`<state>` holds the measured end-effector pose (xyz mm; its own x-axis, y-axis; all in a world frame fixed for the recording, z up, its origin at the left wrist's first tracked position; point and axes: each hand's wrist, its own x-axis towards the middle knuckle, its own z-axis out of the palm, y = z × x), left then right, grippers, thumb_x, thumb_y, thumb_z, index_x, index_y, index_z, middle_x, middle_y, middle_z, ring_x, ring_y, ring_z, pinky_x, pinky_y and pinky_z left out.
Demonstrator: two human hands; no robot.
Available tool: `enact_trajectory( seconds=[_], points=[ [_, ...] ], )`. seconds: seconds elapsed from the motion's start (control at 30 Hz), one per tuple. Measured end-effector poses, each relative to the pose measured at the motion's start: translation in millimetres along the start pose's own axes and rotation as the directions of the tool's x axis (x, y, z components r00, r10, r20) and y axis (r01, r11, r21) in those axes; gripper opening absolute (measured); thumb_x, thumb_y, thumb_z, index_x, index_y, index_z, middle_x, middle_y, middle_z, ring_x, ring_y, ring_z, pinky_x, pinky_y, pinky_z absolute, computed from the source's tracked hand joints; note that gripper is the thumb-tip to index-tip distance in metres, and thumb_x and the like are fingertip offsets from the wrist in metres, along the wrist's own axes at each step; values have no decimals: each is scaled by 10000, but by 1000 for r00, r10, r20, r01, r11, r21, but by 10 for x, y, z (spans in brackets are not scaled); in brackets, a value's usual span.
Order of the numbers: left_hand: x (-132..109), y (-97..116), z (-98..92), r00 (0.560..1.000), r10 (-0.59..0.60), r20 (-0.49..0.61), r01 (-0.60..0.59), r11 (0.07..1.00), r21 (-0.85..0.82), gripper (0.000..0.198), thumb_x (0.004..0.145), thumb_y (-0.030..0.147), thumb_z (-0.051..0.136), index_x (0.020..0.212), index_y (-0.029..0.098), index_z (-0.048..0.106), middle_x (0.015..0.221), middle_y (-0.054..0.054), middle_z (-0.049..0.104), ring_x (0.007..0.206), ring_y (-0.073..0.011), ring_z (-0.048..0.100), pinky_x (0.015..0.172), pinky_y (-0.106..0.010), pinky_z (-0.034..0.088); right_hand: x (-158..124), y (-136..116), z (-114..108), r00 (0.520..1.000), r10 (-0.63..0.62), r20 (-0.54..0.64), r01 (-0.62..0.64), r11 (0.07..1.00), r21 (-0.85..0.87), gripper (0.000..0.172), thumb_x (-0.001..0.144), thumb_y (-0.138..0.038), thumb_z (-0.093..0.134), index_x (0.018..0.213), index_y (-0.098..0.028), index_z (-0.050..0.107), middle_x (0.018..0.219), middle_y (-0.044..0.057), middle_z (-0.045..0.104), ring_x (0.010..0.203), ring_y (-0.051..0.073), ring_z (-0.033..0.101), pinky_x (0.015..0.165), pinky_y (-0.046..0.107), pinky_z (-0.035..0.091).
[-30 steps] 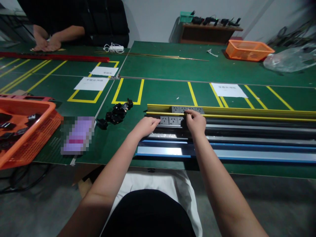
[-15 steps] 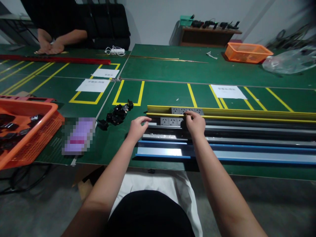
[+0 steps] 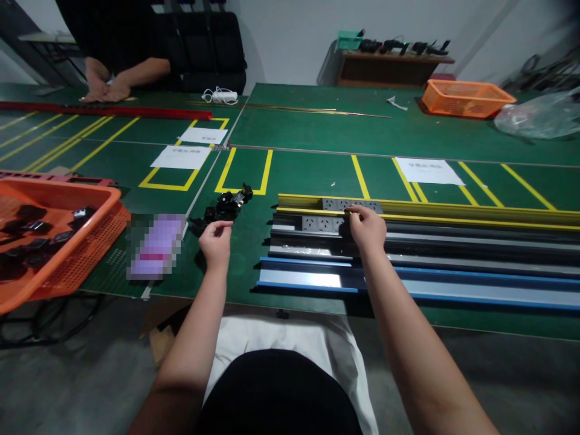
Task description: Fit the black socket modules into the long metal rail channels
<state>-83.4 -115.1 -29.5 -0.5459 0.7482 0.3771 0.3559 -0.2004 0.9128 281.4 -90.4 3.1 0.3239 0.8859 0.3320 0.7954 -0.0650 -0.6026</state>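
My left hand [image 3: 216, 244] is at the near edge of a small pile of black plastic parts [image 3: 226, 205]. Its thumb and forefinger point to the right, slightly apart, and its other fingers are partly hidden. My right hand [image 3: 369, 231] is closed at the end of a row of grey socket modules [image 3: 322, 224] in a black channel [image 3: 290, 222]. The fingertips cover part of the row. Just behind it, more grey socket modules [image 3: 338, 204] sit inside a yellow channel [image 3: 435, 212].
Blue-edged channels [image 3: 299, 278] lie along the front edge. On the left are an orange basket [image 3: 97, 241] of black parts and a blurred purple item [image 3: 156, 246]. Across the table, a person's hands [image 3: 109, 89] rest near a red channel [image 3: 154, 113]. Another orange basket [image 3: 469, 99] stands at the back right.
My left hand has moved left from the channel ends to the pile of black parts. My right hand stays at the grey socket modules. The view has shifted slightly.
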Motion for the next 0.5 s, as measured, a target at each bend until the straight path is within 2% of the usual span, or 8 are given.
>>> enact_trajectory(
  seconds=[0.23, 0.4, 0.5],
  points=[
    [33, -94, 10, 999, -46, -20, 45, 998, -52, 89, 747, 221, 659, 785, 146, 685, 786, -40, 709, 751, -159, 675, 773, -307, 538, -6, 1, 4, 1000, 2, 3, -2, 1000, 13, 331, 814, -277, 470, 949, -252, 771, 1126, 27, 727, 1089, 263, 645, 917, 400, 488],
    [78, -191, -1, 996, -79, -50, 79, 997, 4, 137, 765, 254, 670, 849, 145, 664, 781, -32, 663, 757, -156, 649, 761, -303, 532, -7, 14, 11, 1000, -13, -2, 13, 1000, 15, 337, 811, -280, 463, 948, -250, 770, 1124, 30, 727, 1072, 260, 648, 916, 399, 487],
    [100, -221, 10, 997, -30, -66, 37, 994, 105, 191, 772, 264, 683, 920, 160, 623, 890, -45, 637, 830, -166, 632, 826, -329, 522, -1, 26, 19, 1000, -14, -1, 14, 1000, 12, 338, 809, -289, 464, 946, -250, 771, 1119, 30, 729, 1063, 262, 650, 908, 396, 489]
  ],
)
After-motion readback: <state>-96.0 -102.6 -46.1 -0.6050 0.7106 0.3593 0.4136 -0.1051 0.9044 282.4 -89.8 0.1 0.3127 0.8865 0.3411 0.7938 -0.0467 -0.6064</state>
